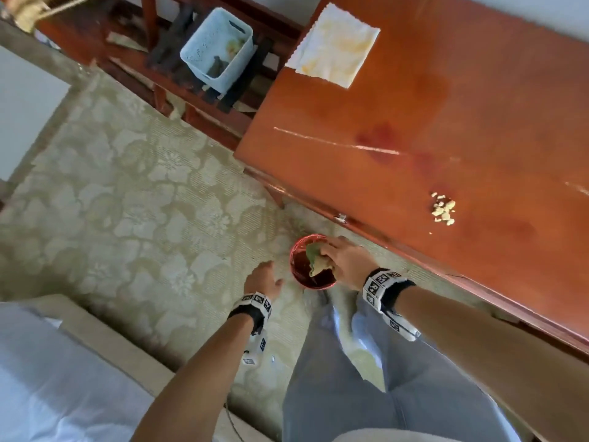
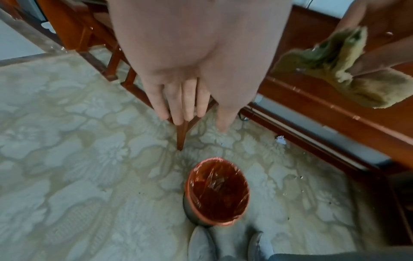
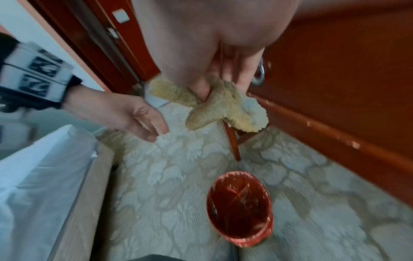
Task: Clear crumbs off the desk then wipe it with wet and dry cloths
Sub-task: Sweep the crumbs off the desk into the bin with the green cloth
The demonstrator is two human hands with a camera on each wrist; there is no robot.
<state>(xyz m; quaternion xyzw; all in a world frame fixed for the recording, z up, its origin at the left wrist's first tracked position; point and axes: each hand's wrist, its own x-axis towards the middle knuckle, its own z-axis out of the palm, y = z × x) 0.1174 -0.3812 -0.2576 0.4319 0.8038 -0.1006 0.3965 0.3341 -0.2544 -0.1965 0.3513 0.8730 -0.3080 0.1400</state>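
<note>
Right hand (image 1: 345,261) fingers grasp yellow cloth (image 1: 317,266) over red-lined bin (image 1: 310,282); left hand (image 1: 263,280) fingers relaxed.

Wrist bands: black straps (image 1: 247,312) on both forearms, each carrying white blocks printed with black square markers (image 1: 377,283).
Left wrist rig: small white marker tags (image 1: 262,344) hang below the strap.
Arms: bare, no sleeves showing.
Trousers: light grey (image 1: 334,378).
Shoes: grey knit-look uppers (image 2: 200,245), one beside the other.
</note>
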